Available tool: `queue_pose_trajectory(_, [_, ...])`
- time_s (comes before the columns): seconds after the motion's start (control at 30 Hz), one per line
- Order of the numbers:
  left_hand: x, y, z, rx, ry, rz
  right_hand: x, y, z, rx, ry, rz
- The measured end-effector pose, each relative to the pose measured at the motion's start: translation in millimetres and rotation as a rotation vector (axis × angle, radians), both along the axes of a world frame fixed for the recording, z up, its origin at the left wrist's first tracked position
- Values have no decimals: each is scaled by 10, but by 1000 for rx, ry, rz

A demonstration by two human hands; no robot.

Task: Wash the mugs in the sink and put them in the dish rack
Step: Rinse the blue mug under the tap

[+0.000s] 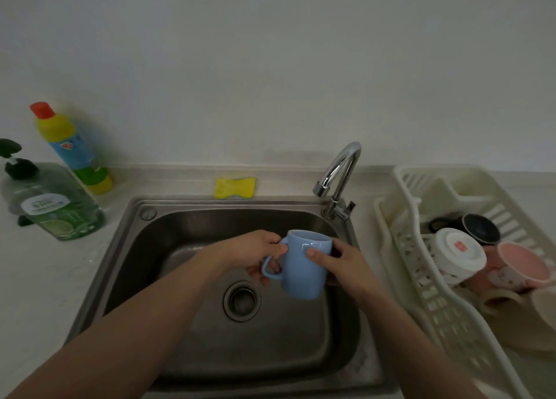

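Note:
A light blue mug is held upright over the steel sink, above and right of the drain. My left hand grips its handle with fingers through the loop. My right hand wraps around the mug's right side, thumb on the front. The cream dish rack at the right holds a black mug, a white mug, a pink mug and beige ones lying on their sides.
The chrome tap arches over the sink's back right corner; no water is seen running. A yellow sponge lies on the back ledge. A green soap pump bottle and a yellow-blue detergent bottle stand on the left counter.

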State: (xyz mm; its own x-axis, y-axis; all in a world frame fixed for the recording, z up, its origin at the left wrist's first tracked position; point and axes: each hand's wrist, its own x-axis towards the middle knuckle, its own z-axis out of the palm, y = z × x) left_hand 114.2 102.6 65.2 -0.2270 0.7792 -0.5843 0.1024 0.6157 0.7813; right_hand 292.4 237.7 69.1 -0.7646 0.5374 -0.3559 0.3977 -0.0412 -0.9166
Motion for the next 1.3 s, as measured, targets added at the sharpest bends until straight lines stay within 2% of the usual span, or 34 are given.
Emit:
queue_pose_trajectory(0.23, [394,504,519,263,126,-129,587,177,548,226,136,-197])
queue_pose_trajectory(0.4, [967,1205,1008,428,157,-314,1349,511,1048,526,115,-356])
queue_pose_trajectory(0.53, [1450,1730,1181,463,207,-512,1936,680,1176,592,67,-521])
queue_pose_trajectory(0.8, [1959,2284,834,390,220,-723,2491,815,803,602,-129,-613])
queue_pose_trajectory(1.03, [1990,2477,577,225,484,-904,2539,884,587,707,-522,-432])
queue_pose_trajectory(1.17, [2079,2553,504,110,576,-987,2494,947,462,742,-673,-347])
queue_pose_trajectory(1.3, [2206,2578,512,86,694,-1074,2459,951,429,734,-770,-318])
